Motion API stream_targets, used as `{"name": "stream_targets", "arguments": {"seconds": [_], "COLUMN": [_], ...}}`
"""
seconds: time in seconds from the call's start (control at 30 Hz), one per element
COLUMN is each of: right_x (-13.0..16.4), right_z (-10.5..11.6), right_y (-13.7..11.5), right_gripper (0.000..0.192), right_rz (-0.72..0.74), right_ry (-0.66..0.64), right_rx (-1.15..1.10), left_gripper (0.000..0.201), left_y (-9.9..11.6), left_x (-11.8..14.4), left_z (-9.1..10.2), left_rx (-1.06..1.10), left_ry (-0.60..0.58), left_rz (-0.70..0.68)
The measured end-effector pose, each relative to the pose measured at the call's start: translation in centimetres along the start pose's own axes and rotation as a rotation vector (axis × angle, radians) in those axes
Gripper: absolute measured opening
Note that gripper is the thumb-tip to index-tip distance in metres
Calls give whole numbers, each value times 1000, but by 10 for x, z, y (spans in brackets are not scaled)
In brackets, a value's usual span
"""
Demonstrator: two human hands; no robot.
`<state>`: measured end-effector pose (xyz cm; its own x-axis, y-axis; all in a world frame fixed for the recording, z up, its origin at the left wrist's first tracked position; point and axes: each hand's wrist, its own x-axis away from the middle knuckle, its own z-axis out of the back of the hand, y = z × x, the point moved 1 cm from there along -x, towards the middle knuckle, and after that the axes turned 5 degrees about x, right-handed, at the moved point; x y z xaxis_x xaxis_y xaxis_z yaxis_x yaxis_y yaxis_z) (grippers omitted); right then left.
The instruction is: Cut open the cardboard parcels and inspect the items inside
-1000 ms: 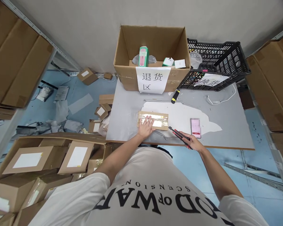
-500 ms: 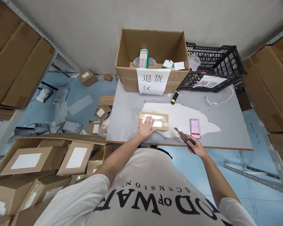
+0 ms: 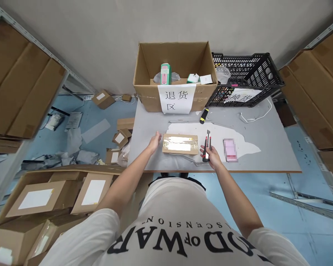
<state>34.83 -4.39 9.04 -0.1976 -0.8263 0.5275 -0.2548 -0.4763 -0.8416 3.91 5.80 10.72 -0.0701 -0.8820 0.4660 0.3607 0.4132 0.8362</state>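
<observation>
R hand (image 3: 212,157) gripping red box cutter (image 3: 207,145), L hand (image 3: 154,141) open beside taped parcel (image 3: 180,144) — big carton (image 3: 144,92) w/ green-pink pkg (image 3: 165,74).

A white paper sign (image 3: 177,98) on the open carton (image 3: 144,70) at upper centre reads "退货区". The shirt (image 3: 180,236) at the bottom shows upside-down "OD OF WAR" and "SCENSION".

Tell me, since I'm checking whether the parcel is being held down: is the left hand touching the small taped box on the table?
Apart. The head view shows the left hand open beside the small taped box, with bare table between them.
</observation>
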Motion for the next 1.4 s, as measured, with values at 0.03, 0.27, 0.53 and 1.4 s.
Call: {"name": "stream_targets", "arguments": {"seconds": [0.03, 0.27, 0.53, 1.4], "right_x": [-4, -15, -28, -179], "right_z": [-5, -20, -20, -117], "right_y": [-3, -7, -23, -104], "right_gripper": [29, 27, 31, 21], "right_rz": [-12, 5, 20, -5], "right_ry": [-8, -47, -71, -437], "right_rx": [5, 48, 72, 504], "left_gripper": [75, 88, 84, 77], "left_y": [-1, -9, -7, -33], "left_x": [-2, 3, 11, 91], "left_z": [4, 6, 2, -69], "left_rx": [53, 241, 716, 1257], "left_ry": [-102, -338, -292, -36], "left_rz": [67, 103, 216, 366]}}
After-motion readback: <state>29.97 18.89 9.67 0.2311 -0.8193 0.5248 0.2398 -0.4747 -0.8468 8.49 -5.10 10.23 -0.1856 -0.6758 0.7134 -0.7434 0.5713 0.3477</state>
